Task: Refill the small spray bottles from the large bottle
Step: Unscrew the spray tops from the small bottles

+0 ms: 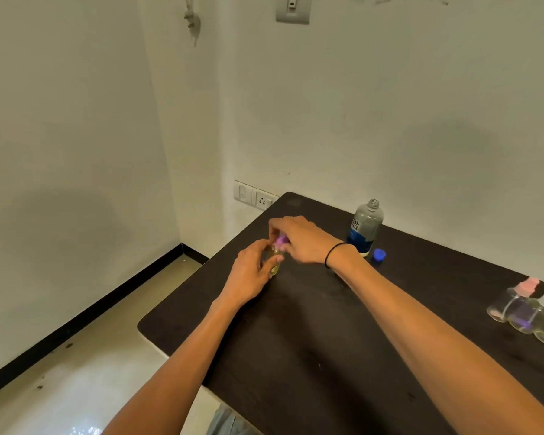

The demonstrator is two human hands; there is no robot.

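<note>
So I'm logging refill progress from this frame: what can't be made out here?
- Head view: small spray bottle, mostly covered by the left hand and right hand; fill level and whether its purple top is seated are unclear.
- Three spare spray bottles: blurred, cut by the right edge.
- Large bottle: label hides its liquid level.

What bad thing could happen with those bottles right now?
The large bottle stands uncapped, its blue cap lying on the table, close to the right hand; a wrist bump might spill it. The small spray bottle, gripped by the left hand, may drip if tipped while its purple top is loose.
</note>
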